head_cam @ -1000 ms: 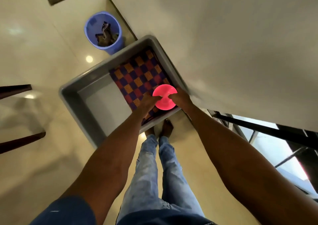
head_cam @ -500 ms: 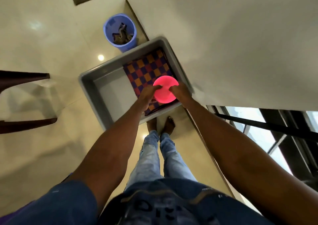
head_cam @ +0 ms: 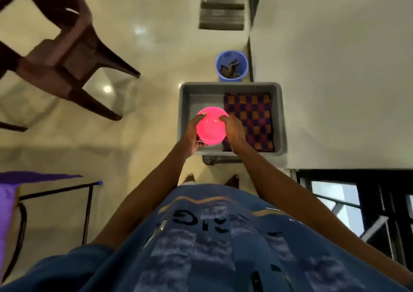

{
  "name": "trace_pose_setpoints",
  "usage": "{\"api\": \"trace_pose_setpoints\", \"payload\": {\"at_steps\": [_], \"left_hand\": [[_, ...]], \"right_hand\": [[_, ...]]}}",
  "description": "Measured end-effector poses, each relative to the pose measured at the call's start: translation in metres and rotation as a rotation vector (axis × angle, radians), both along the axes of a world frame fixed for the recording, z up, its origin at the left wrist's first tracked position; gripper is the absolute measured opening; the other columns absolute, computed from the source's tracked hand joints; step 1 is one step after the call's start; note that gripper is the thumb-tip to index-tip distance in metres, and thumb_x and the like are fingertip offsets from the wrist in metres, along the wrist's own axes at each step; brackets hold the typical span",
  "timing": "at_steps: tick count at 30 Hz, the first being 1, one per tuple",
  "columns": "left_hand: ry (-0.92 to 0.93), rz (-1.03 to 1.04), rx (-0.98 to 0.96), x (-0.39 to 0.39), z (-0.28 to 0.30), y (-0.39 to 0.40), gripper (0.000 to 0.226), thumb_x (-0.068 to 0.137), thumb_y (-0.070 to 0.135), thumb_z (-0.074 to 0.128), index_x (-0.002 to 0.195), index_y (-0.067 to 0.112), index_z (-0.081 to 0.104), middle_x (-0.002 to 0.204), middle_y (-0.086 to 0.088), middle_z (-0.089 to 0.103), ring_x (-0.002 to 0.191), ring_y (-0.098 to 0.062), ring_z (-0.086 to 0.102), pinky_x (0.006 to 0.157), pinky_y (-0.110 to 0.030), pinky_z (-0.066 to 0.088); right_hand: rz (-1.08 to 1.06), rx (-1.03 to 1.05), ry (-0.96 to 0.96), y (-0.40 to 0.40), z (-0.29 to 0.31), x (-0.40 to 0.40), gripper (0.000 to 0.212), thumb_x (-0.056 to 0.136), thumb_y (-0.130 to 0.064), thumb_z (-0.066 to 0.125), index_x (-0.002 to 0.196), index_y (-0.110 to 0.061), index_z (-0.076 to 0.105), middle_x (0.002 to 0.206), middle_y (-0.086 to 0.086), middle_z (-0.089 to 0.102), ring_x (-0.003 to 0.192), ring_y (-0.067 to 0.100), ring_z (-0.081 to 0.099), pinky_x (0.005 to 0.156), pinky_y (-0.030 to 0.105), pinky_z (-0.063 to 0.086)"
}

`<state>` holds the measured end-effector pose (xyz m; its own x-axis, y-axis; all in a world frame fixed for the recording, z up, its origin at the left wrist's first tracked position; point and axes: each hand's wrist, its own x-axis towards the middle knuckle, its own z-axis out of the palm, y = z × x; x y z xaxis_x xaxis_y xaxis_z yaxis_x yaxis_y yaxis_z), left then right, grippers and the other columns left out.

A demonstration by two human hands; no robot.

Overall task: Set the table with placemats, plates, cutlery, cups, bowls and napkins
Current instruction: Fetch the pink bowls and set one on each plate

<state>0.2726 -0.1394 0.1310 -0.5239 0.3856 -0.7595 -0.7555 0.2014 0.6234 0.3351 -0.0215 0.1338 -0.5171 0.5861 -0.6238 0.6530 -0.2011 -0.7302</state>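
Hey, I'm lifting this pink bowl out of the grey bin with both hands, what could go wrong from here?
1. Both hands, left hand and right hand, hold the pink bowl only at its sides; it might slip and drop into the grey bin.
2. The brown chair stands nearby on the left; turning that way, you may bump it.
3. The floor looks glossy and your feet seem bare, so you might slip.

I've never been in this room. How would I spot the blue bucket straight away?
Find the grey tub against the pale wall, the one with a checkered cloth inside. On the shiny floor just beyond its far edge stands the blue bucket, close to the wall. It is the only round, blue, open-topped container there, with some dark items inside.
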Motion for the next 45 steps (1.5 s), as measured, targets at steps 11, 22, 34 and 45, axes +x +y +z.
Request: {"api": "trace_pose_setpoints", "payload": {"at_steps": [11,22,34,45], "left_hand": [[-0.136,0.367,0.193,-0.122,-0.003,-0.184,0.074,0.081,0.080,0.045,0.127,0.023,0.059,0.124,-0.015,0.065,0.111,-0.042,0.061,0.093,-0.062,0.048],[-0.136,0.713,0.213,-0.232,0.002,-0.389,0.067,0.078,0.066,0.061,0.126,0.020,0.062,0.123,-0.014,0.066,0.110,-0.042,0.062,0.089,-0.059,0.052],[-0.071,1.182,0.388,-0.289,-0.001,-0.534,0.083,0.067,0.067,0.071,0.133,0.020,0.056,0.133,-0.018,0.060,0.119,-0.046,0.057,0.095,-0.056,0.049],[-0.017,1.765,0.395,-0.351,0.009,-0.586,0.081,0.070,0.067,0.070,0.133,0.018,0.055,0.131,-0.019,0.060,0.114,-0.045,0.058,0.078,-0.054,0.054]], "right_hand": [[0.301,0.006,0.086,-0.159,0.008,-0.155,0.036,0.079,-0.038,0.061,0.104,-0.012,0.055,0.100,0.005,0.060,0.097,0.029,0.061,0.084,0.048,0.053],[0.712,-0.032,0.123,-0.360,0.022,-0.312,0.044,0.079,-0.045,0.063,0.106,-0.011,0.055,0.107,0.009,0.061,0.101,0.030,0.060,0.087,0.054,0.054],[1.237,-0.050,0.163,-0.532,0.030,-0.445,0.040,0.084,-0.041,0.062,0.101,-0.005,0.056,0.097,0.009,0.061,0.090,0.029,0.060,0.071,0.044,0.052],[1.800,-0.057,0.172,-0.645,0.044,-0.558,0.034,0.084,-0.039,0.064,0.089,-0.008,0.054,0.091,0.007,0.056,0.084,0.026,0.057,0.071,0.051,0.056]]}}
